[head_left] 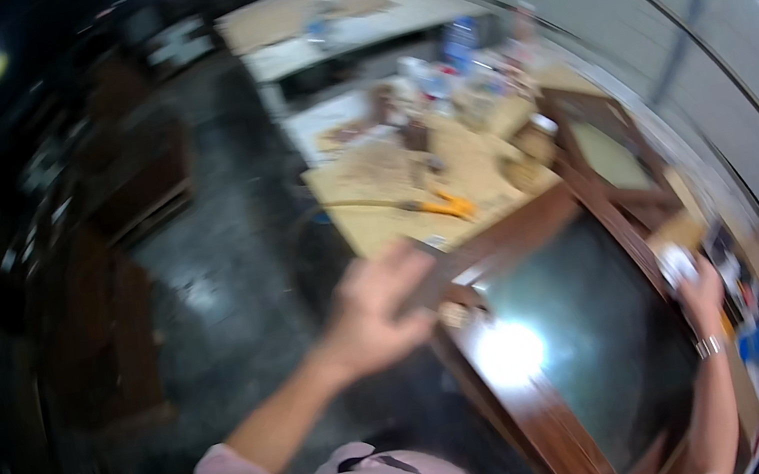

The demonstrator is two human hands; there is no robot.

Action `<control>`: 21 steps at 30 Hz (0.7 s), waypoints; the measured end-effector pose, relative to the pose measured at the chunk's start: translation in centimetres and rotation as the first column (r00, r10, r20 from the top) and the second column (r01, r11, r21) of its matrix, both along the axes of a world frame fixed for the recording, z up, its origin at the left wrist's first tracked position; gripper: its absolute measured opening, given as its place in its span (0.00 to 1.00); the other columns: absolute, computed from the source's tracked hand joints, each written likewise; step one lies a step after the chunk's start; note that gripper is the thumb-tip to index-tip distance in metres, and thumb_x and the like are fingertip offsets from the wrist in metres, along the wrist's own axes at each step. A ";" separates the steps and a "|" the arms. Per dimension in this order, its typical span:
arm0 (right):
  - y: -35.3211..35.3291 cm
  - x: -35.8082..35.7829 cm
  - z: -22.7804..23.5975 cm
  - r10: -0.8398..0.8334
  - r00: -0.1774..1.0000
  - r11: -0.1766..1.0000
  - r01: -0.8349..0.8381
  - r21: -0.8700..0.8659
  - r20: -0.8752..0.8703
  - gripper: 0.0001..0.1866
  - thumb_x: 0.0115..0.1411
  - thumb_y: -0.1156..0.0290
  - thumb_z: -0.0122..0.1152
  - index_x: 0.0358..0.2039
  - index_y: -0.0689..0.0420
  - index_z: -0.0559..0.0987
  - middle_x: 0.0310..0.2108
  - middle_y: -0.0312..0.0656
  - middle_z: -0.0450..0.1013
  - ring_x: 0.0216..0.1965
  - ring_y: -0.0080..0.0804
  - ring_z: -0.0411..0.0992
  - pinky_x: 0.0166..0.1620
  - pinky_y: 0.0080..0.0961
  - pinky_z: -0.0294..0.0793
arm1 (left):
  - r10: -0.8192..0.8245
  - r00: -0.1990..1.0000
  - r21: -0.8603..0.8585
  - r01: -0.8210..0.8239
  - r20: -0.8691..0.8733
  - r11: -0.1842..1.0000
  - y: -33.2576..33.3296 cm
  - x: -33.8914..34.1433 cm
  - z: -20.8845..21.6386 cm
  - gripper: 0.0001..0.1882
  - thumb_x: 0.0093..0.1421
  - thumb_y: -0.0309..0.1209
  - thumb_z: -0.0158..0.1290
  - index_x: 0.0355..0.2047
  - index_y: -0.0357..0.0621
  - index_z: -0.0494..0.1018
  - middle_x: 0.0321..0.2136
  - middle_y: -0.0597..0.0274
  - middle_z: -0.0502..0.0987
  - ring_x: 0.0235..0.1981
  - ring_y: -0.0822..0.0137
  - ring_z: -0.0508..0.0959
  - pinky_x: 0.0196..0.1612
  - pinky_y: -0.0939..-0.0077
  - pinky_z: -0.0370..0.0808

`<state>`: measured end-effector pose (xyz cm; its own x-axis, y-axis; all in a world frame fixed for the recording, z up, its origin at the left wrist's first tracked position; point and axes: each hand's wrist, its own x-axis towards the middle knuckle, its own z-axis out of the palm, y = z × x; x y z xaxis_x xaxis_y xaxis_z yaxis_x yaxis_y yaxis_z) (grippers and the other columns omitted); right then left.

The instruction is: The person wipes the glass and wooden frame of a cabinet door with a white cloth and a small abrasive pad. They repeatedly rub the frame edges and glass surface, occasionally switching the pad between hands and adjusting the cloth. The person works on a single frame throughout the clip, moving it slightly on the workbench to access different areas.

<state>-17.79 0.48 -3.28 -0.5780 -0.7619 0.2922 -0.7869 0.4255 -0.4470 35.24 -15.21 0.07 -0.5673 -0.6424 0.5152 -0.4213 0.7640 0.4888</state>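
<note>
My left hand [374,311], smeared by motion, is closed on a dark, flat, rectangular piece [425,278] by the near left corner of a brown wooden frame [511,232]. What the piece is made of cannot be made out. Dark glass [584,333] fills the frame and mirrors a bright lamp. Across the frame, at its right side, my right hand [702,290] grips a white crumpled wad [677,266], perhaps cloth or paper. A metal band circles that wrist.
Beyond the frame, a yellow-orange tool [447,205] with a hose lies on a tan board [368,173]. Bottles, including a blue one [460,42], stand farther back. Another wooden frame [601,142] is at the right, beside the wall. Brown panels [136,178] stand across the floor at left.
</note>
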 end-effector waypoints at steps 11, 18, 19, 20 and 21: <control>4.7 1.9 -0.6 0.038 0.999 0.994 -0.034 -0.103 0.037 0.18 0.58 0.73 0.55 0.48 0.64 0.78 0.47 0.52 0.77 0.49 0.46 0.74 0.55 0.34 0.69 | -0.081 0.987 -0.158 0.058 -0.140 0.986 0.9 0.0 -3.8 0.35 0.46 0.28 0.59 0.58 0.42 0.69 0.61 0.38 0.66 0.54 0.44 0.72 0.53 0.51 0.71; 4.5 1.8 -1.6 0.039 0.997 0.992 -0.047 -0.117 -0.070 0.17 0.58 0.72 0.58 0.49 0.62 0.77 0.46 0.51 0.76 0.47 0.46 0.74 0.54 0.35 0.69 | -0.528 0.821 -0.246 0.477 -0.216 0.843 10.5 -1.9 -4.9 0.33 0.39 0.28 0.61 0.50 0.36 0.72 0.60 0.38 0.66 0.55 0.46 0.70 0.56 0.50 0.71; 4.9 2.3 -1.3 0.033 0.998 0.994 -0.039 -0.098 -0.056 0.17 0.58 0.72 0.58 0.48 0.63 0.77 0.46 0.51 0.76 0.47 0.47 0.74 0.54 0.35 0.69 | -0.468 0.865 -0.199 0.434 -0.179 0.878 9.2 -1.3 -4.7 0.33 0.40 0.28 0.61 0.52 0.38 0.72 0.59 0.38 0.67 0.56 0.45 0.70 0.56 0.50 0.71; 4.8 3.2 -0.7 0.028 0.999 0.996 -0.031 -0.080 -0.040 0.17 0.58 0.72 0.58 0.48 0.63 0.77 0.45 0.50 0.76 0.47 0.47 0.74 0.54 0.35 0.69 | -0.373 0.910 -0.152 0.349 -0.182 0.925 6.8 -0.7 -4.7 0.34 0.44 0.29 0.61 0.55 0.40 0.70 0.62 0.39 0.64 0.57 0.44 0.68 0.56 0.50 0.70; 4.5 3.8 -0.2 0.032 0.999 0.997 -0.034 -0.066 -0.021 0.17 0.59 0.72 0.58 0.48 0.63 0.76 0.45 0.50 0.76 0.46 0.47 0.74 0.54 0.35 0.69 | -0.264 0.948 -0.108 0.248 -0.175 0.963 4.3 0.0 -4.6 0.34 0.47 0.30 0.60 0.58 0.42 0.69 0.64 0.40 0.61 0.58 0.42 0.66 0.57 0.50 0.70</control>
